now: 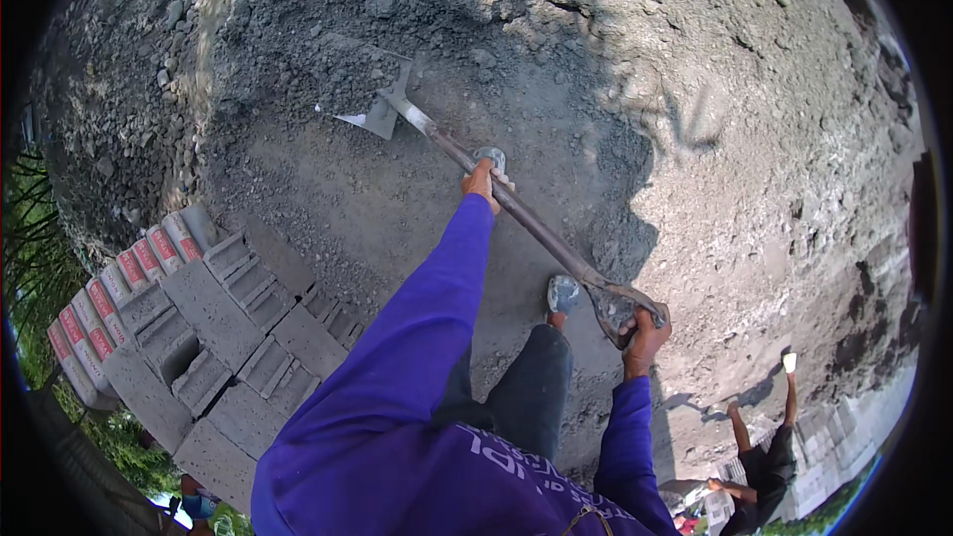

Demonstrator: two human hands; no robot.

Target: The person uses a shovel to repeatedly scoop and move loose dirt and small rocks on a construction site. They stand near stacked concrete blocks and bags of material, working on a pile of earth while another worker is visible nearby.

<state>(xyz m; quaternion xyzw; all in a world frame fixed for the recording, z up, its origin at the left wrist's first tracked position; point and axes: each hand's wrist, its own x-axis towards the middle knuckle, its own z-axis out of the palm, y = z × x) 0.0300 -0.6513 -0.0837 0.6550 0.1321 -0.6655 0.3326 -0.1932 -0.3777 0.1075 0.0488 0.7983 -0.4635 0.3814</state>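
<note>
A shovel (544, 232) with a worn wooden shaft slants across the middle of the view. My left hand (480, 184) is closed around the shaft, a little way behind the metal socket. Farther back, my right hand (646, 341) grips the D-shaped handle at the shaft's end. The pale metal blade (379, 119) points to the far left, with its front edge among loose grey soil (298, 69). Part of the blade blends into that soil, so how deep it sits is hard to tell. Both my sleeves are purple.
Stacked grey concrete blocks (213, 308) stand at the near left, with red-and-white bags (129, 268) beyond them. Stones (164, 74) lie at the far left. Rough sunlit earth (784, 159) covers the right. Another person (769, 471) is at the lower right, near more blocks (839, 442).
</note>
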